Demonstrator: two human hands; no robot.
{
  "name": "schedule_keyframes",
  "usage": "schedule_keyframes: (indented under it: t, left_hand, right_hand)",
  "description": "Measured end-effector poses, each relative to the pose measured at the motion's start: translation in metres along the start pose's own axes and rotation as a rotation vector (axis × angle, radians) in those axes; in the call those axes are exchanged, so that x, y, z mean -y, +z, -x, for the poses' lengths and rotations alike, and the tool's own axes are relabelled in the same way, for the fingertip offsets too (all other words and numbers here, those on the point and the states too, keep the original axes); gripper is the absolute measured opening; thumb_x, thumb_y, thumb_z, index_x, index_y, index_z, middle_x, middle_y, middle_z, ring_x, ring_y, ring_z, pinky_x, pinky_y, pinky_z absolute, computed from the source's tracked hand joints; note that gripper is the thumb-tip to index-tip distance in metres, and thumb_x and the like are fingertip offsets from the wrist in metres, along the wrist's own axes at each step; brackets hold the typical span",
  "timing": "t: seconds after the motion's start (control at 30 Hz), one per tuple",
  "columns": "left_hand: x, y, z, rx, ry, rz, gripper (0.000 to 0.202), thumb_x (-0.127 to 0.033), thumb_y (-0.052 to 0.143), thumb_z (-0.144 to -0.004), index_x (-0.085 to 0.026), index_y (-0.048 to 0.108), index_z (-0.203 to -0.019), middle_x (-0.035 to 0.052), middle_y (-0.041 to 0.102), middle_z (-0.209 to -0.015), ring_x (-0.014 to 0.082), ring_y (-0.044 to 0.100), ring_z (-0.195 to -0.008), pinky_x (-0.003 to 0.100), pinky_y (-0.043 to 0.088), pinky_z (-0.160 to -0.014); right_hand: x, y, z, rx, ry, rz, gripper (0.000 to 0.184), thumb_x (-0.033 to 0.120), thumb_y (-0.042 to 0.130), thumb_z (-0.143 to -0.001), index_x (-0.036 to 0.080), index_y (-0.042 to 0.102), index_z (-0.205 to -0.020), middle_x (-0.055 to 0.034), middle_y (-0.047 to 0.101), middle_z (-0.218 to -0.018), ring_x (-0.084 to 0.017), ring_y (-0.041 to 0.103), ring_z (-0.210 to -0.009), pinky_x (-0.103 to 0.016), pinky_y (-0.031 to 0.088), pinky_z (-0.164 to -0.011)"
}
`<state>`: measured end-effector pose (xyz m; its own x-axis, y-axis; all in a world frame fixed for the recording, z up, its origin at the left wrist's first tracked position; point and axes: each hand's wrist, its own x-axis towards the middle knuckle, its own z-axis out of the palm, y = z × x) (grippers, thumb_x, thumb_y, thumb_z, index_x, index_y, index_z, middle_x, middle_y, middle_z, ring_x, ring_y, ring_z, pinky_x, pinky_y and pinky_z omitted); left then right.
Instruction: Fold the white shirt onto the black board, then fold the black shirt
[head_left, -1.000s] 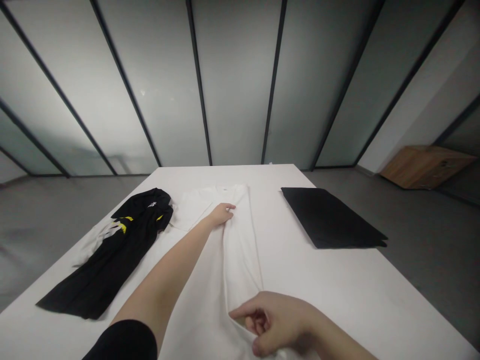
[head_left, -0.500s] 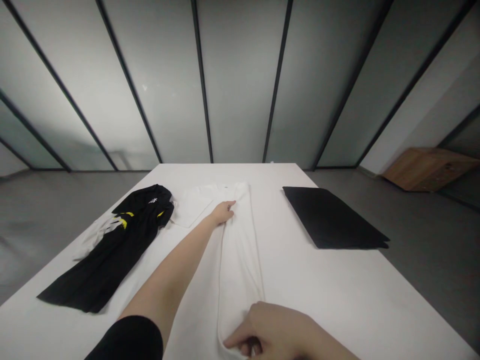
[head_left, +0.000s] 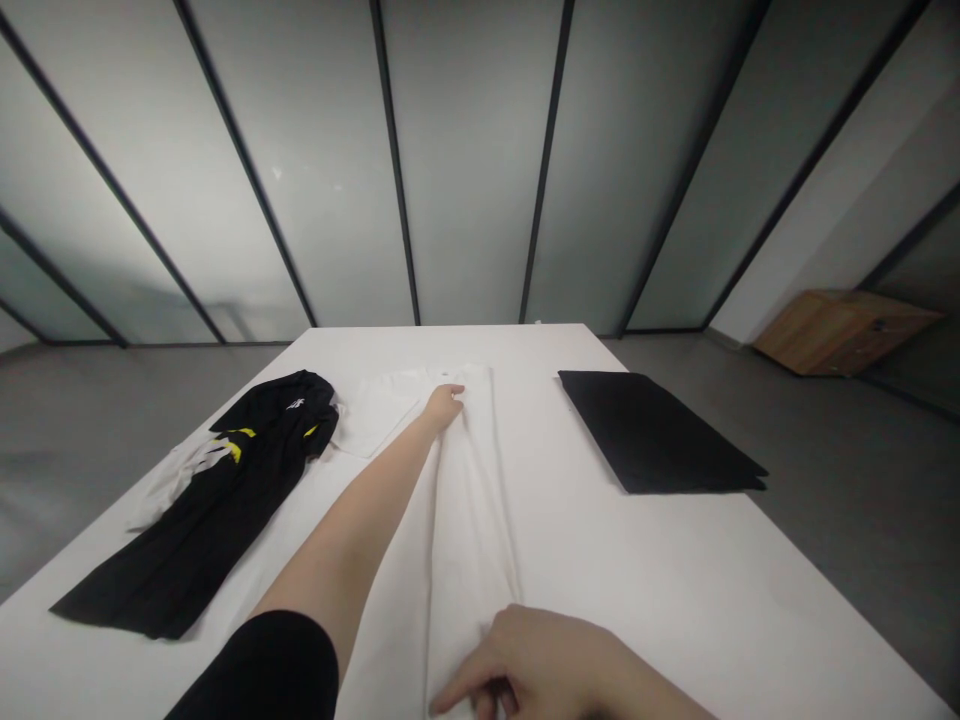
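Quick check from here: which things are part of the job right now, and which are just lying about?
Part of the job: white shirt, left hand at its collar end, right hand at its near end.

Just lying about: black-and-yellow garment, black flat mat, wooden cabinet.

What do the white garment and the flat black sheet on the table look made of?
The white garment looks like soft matte fabric, perhaps cotton, given its limp folds. The black sheet looks like matte board or thick felt; its edges lie straight.

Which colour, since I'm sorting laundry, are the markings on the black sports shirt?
Yellow markings on the black sports shirt, clearest in the head view.
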<state>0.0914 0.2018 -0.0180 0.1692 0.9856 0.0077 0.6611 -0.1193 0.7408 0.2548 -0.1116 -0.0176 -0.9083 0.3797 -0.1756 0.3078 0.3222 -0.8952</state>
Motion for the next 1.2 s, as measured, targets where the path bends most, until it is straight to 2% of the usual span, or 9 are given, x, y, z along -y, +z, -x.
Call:
schedule_keyframes:
  t: [0.17, 0.3, 0.4, 0.5, 0.63, 0.8, 0.9, 1.03, 1.2]
  left_hand:
    - [0.007, -0.005, 0.021, -0.043, 0.081, -0.218, 0.05, -0.013, 0.061, -0.09, -0.019, 0.068, -0.139, 0.0139, 0.061, -0.152, 0.0302, 0.052, -0.144, 0.041, 0.031, -0.126]
    - [-0.008, -0.001, 0.05, -0.099, 0.113, -0.339, 0.049, -0.024, 0.059, -0.097, -0.018, 0.062, -0.146, 0.0167, 0.04, -0.168, 0.0365, 0.041, -0.15, 0.049, 0.03, -0.126]
    - [-0.016, 0.012, 0.086, -0.049, 0.239, -0.475, 0.046, -0.033, 0.06, -0.099, -0.025, 0.062, -0.144, 0.0142, 0.045, -0.166, 0.0367, 0.045, -0.147, 0.051, 0.035, -0.122]
    - [-0.015, 0.031, 0.124, 0.056, 0.324, -0.48, 0.05, -0.044, 0.059, -0.101, -0.025, 0.06, -0.147, 0.0144, 0.049, -0.163, 0.0363, 0.044, -0.149, 0.051, 0.031, -0.125]
    - [-0.006, 0.051, 0.151, 0.123, 0.287, -0.527, 0.065, -0.052, 0.046, -0.105, -0.023, 0.042, -0.163, 0.0152, 0.036, -0.172, 0.0392, 0.029, -0.16, 0.057, 0.022, -0.129]
    - [-0.009, 0.06, 0.137, 0.089, 0.268, -0.51, 0.07, -0.055, 0.045, -0.105, -0.022, 0.039, -0.166, 0.0165, 0.032, -0.174, 0.0425, 0.024, -0.161, 0.061, 0.017, -0.13]
    - [-0.013, 0.06, 0.116, 0.085, 0.248, -0.511, 0.069, -0.055, 0.045, -0.105, -0.023, 0.039, -0.166, 0.0156, 0.03, -0.175, 0.041, 0.022, -0.162, 0.062, 0.015, -0.13]
    - [-0.015, 0.057, 0.086, 0.078, 0.207, -0.525, 0.068, -0.054, 0.043, -0.105, -0.022, 0.039, -0.165, 0.0157, 0.028, -0.175, 0.0378, 0.021, -0.163, 0.06, 0.012, -0.13]
    - [-0.011, 0.053, 0.05, 0.045, 0.18, -0.553, 0.069, -0.055, 0.041, -0.105, -0.02, 0.039, -0.165, 0.0173, 0.028, -0.175, 0.0365, 0.02, -0.163, 0.058, 0.013, -0.13]
  right_hand:
    - [0.01, 0.001, 0.002, -0.052, 0.043, -0.071, 0.063, 0.019, 0.077, -0.078, 0.032, 0.072, -0.14, 0.0038, 0.077, -0.087, -0.011, 0.063, -0.064, -0.019, 0.049, -0.065]
    - [0.023, -0.007, 0.003, -0.409, 0.095, -0.006, 0.04, 0.027, 0.071, -0.088, 0.024, 0.078, -0.127, -0.0025, 0.078, -0.088, -0.015, 0.067, -0.071, -0.024, 0.052, -0.071]
    - [0.022, -0.014, 0.002, -0.621, 0.118, 0.171, 0.033, 0.024, 0.063, -0.093, 0.023, 0.077, -0.123, -0.0062, 0.078, -0.097, -0.019, 0.069, -0.084, -0.031, 0.053, -0.083]
    - [0.013, -0.015, -0.001, -0.643, 0.15, 0.302, 0.033, 0.021, 0.061, -0.094, 0.022, 0.074, -0.124, -0.008, 0.075, -0.104, -0.023, 0.067, -0.099, -0.036, 0.051, -0.092]
    - [0.003, -0.012, -0.005, -0.669, 0.269, 0.373, 0.035, 0.021, 0.062, -0.095, 0.022, 0.072, -0.129, -0.0102, 0.07, -0.115, -0.027, 0.062, -0.111, -0.04, 0.048, -0.101]
    - [-0.008, -0.014, -0.008, -0.77, 0.389, 0.487, 0.038, 0.024, 0.063, -0.094, 0.022, 0.071, -0.132, -0.0129, 0.064, -0.123, -0.03, 0.059, -0.114, -0.044, 0.048, -0.102]
    - [-0.017, -0.016, -0.007, -0.8, 0.442, 0.538, 0.044, 0.026, 0.063, -0.094, 0.021, 0.068, -0.138, -0.0165, 0.06, -0.141, -0.034, 0.055, -0.129, -0.048, 0.044, -0.11]
    - [-0.028, -0.019, -0.002, -0.775, 0.508, 0.559, 0.056, 0.032, 0.062, -0.097, 0.021, 0.059, -0.151, -0.0171, 0.044, -0.166, -0.038, 0.037, -0.152, -0.055, 0.031, -0.123]
    - [-0.024, -0.019, 0.003, -0.704, 0.503, 0.511, 0.057, 0.041, 0.071, -0.093, 0.023, 0.064, -0.147, -0.016, 0.033, -0.172, -0.042, 0.016, -0.161, -0.061, 0.02, -0.126]
